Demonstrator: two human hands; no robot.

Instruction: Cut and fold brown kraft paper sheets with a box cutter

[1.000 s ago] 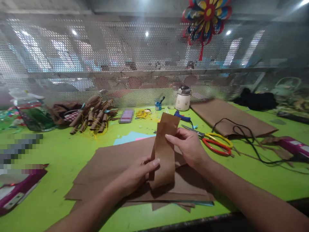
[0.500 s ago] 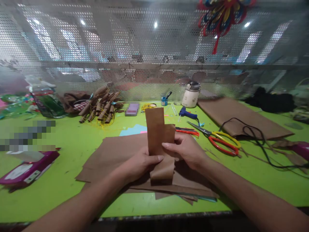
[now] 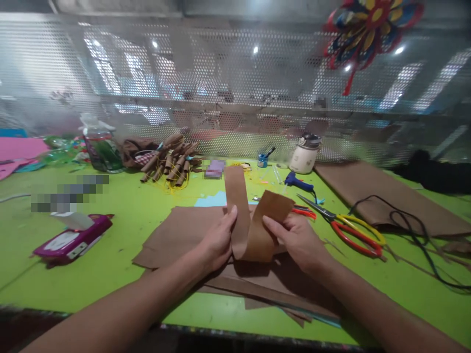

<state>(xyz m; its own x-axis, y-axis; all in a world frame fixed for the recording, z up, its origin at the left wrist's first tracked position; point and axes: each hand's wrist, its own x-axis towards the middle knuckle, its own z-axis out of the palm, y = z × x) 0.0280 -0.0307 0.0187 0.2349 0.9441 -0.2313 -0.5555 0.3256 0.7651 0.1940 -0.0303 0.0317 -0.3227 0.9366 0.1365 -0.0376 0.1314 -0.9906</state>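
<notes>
A strip of brown paper (image 3: 238, 230) is bent into a U between my two hands. My left hand (image 3: 218, 241) pinches its upright left arm, thumb along the edge. On the other side my right hand (image 3: 294, 236) grips the right end, which leans outward, thumb on its face. The fingers behind the strip are partly hidden. Beneath both hands lies a stack of larger brown paper sheets (image 3: 165, 240), with light blue paper (image 3: 210, 199) showing behind it. Scissors (image 3: 353, 230) with red and yellow handles rest open to the right of my right hand.
A blue glue gun (image 3: 299, 182), a small blue jar (image 3: 262, 160) and a white lidded container (image 3: 304, 158) stand farther back. Brown paper rolls (image 3: 171, 164) with yellow string lie back left. A purple power strip (image 3: 73, 241) sits left; folded brown paper (image 3: 397, 201) and a black cord lie right.
My hands have moved apart, spreading the paper strip from overlapping layers into a wider U. Its right end now tilts to the right. The camera view has shifted left.
</notes>
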